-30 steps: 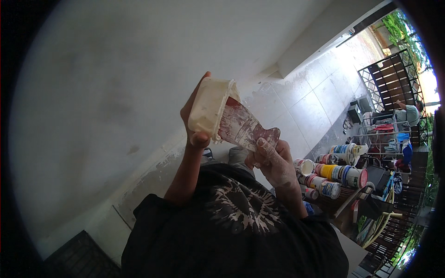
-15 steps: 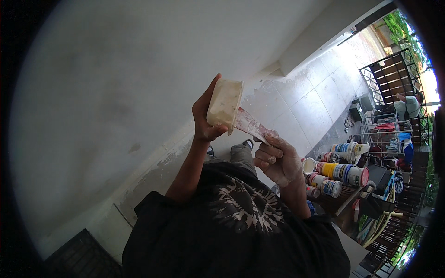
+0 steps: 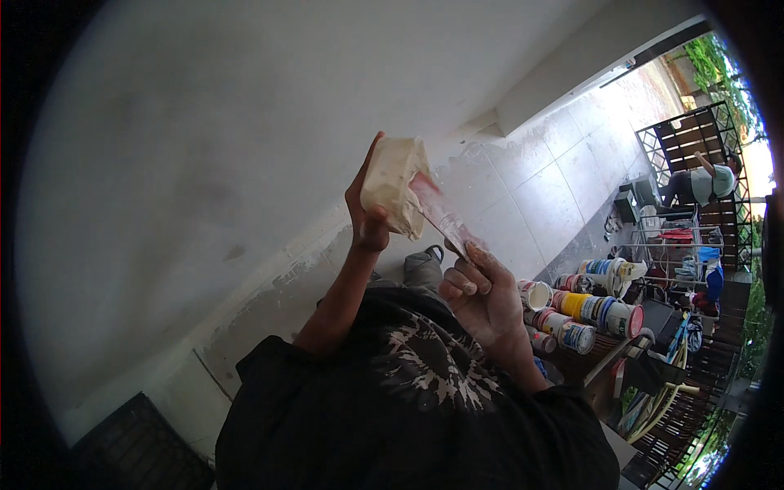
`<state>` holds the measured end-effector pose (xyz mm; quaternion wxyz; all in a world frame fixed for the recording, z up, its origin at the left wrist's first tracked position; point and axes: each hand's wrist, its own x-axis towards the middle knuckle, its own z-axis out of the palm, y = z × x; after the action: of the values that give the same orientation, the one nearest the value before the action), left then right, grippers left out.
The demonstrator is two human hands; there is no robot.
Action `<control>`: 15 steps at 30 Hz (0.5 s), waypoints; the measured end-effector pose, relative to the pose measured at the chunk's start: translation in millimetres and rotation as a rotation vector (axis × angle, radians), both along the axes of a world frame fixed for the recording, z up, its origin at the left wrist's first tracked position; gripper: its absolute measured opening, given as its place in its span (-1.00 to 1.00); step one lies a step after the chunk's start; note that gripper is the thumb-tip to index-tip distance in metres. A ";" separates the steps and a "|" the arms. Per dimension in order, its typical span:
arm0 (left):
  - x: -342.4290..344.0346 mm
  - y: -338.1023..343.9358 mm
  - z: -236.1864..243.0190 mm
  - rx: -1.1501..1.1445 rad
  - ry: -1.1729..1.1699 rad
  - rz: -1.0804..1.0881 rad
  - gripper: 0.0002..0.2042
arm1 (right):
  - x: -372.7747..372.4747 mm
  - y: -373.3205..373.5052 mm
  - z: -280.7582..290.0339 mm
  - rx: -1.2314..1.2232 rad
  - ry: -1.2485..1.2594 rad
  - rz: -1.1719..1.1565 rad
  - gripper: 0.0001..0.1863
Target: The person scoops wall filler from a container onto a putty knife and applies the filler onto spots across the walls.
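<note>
My left hand point(image 3: 371, 230) grips a cream plastic tub point(image 3: 390, 181) from its left side, holding it tipped so that its open side faces right. My right hand point(image 3: 483, 296), dusted white, has fingers closed on the handle of a flat reddish scraper point(image 3: 443, 218) smeared with pale paste. The scraper's blade meets the tub's open side, its far edge partly inside or behind the rim. Below both hands are my dark shirt, my legs and a sandal on the pale tiled floor.
A white wall point(image 3: 204, 139) fills the left. Several paint buckets point(image 3: 576, 306) stand at the right beside a metal rack point(image 3: 670, 245) with assorted items. Another person point(image 3: 706, 181) is by a slatted gate point(image 3: 688, 131) at upper right. A dark grate point(image 3: 139, 441) lies lower left.
The tub and my left hand have shifted rightward since a second ago. The scraper has turned from broad face toward me to nearly edge-on. The other person has shifted slightly.
</note>
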<state>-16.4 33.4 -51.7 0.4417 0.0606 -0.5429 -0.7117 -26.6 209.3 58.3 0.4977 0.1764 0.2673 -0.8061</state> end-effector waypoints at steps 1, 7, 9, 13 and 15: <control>-1.0 4.5 0.4 0.069 0.022 -0.003 0.05 | 1.7 -1.1 -1.8 0.085 0.125 -0.042 -0.79; 5.9 7.3 1.3 0.747 0.127 -0.255 -0.22 | -2.7 -6.1 -11.0 0.204 0.676 -0.072 -0.72; 5.1 5.8 6.8 0.848 0.215 -0.389 -0.25 | -8.1 -2.2 -12.2 0.241 0.762 -0.025 -0.71; 5.4 5.2 24.6 0.935 0.108 -0.452 -0.23 | -18.9 1.2 -1.4 0.375 0.781 0.118 -0.70; 6.9 1.7 27.2 0.996 0.121 -0.521 -0.21 | -24.8 2.8 -5.3 0.354 0.769 0.127 -0.71</control>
<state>-9.5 35.2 -24.5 0.1998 0.0847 -0.1123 -0.9697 -51.3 212.1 53.0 0.3727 -0.0713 0.5779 -0.7225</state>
